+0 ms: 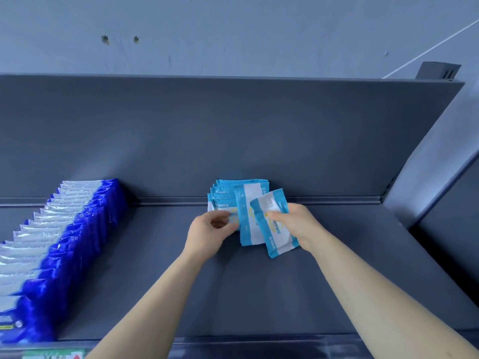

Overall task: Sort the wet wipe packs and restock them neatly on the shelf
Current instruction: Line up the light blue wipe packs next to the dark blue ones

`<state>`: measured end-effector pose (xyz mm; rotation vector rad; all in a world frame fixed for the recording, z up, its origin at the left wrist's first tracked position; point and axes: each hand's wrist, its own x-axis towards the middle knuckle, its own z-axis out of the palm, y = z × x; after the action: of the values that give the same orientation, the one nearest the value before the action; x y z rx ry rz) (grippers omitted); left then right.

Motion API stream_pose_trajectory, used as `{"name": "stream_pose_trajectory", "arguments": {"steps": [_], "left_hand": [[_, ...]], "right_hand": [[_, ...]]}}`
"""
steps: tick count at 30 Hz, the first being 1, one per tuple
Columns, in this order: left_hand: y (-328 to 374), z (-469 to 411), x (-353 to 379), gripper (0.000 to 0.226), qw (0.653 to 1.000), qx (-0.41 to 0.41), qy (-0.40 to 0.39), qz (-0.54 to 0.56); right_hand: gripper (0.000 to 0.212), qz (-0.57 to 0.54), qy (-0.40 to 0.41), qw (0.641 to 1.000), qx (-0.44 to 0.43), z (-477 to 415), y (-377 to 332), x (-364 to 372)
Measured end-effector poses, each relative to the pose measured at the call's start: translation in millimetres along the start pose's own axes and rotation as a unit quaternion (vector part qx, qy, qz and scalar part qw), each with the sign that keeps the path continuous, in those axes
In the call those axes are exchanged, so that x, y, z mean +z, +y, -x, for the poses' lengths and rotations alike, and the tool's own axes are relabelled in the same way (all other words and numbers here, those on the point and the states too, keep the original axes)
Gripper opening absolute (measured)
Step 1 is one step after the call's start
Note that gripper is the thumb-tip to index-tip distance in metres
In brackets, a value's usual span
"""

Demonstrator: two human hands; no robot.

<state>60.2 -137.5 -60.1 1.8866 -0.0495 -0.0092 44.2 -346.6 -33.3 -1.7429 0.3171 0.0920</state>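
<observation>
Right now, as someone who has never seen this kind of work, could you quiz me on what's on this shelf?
1. True or false: the dark-blue packs stand on the right side of the shelf.
2. The right hand holds a tilted pack of which colour: A dark blue, B light blue?
3. Fill in: the light-blue row stands at the shelf's ____.
Key: 1 false; 2 B; 3 back.

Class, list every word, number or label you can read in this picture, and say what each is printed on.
No text reads clearly enough to quote.
Light blue and white wipe packs: yellow and white print, too blurred.
Dark blue and white wipe packs: print too small.
Green and red shelf-edge tag: blurred, cut off.
</observation>
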Motion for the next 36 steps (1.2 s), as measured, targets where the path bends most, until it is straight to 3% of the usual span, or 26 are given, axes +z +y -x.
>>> {"name": "stream_pose_trajectory", "arguments": {"steps": [4,10,14,17,19,20,23,25,28,32,36], "left_hand": [[6,1,2,0.014,0.999,0.004,-0.039,-0.006],[3,-2,1,0.015,1.0,-0.007,-0.024,-0.004],[4,-1,2,0.007,0.998,-0.013,-0.051,0.029],[0,-2,3,0.02,0.997,-0.018,-0.068,0.004],[-2,-3,3,0.014,0.997,-0.009,-0.072,-0.004],[-1,-2,1,0.006,0.998,-0.005,-0.069,0.006],[6,-1,-1,0.018,0.993,-0.013,-0.072,0.095],[9,-2,-2,0.016,0.995,-0.023,-0.045,0.092],[6,-7,-5,0.011,0.996,-0.047,-0.009,0.077],[2,-7,-11,0.011,0.99,-0.074,-0.015,0.122],[-9,-9,-14,0.023,0.991,-0.086,-0.022,0.095]], "right_hand": [[0.014,-0.036,-0.012,0.999,0.004,-4,3,12],[0.014,-0.112,0.022,0.993,0.021,-1,4,4],[0.017,-0.117,-0.001,0.993,0.019,1,4,-2],[0.019,-0.126,-0.026,0.992,0.014,2,2,3],[0.02,-0.123,-0.033,0.992,0.006,3,1,7],[0.02,-0.116,-0.035,0.993,0.0,3,0,9],[0.018,-0.075,-0.055,0.995,-0.025,5,-5,11],[0.016,-0.05,-0.067,0.996,-0.03,6,-9,13],[0.014,-0.045,-0.03,0.998,-0.03,6,-12,10],[0.013,-0.117,0.036,0.992,-0.005,6,-9,-4],[0.022,-0.18,0.011,0.983,0.031,12,0,-13]]}}
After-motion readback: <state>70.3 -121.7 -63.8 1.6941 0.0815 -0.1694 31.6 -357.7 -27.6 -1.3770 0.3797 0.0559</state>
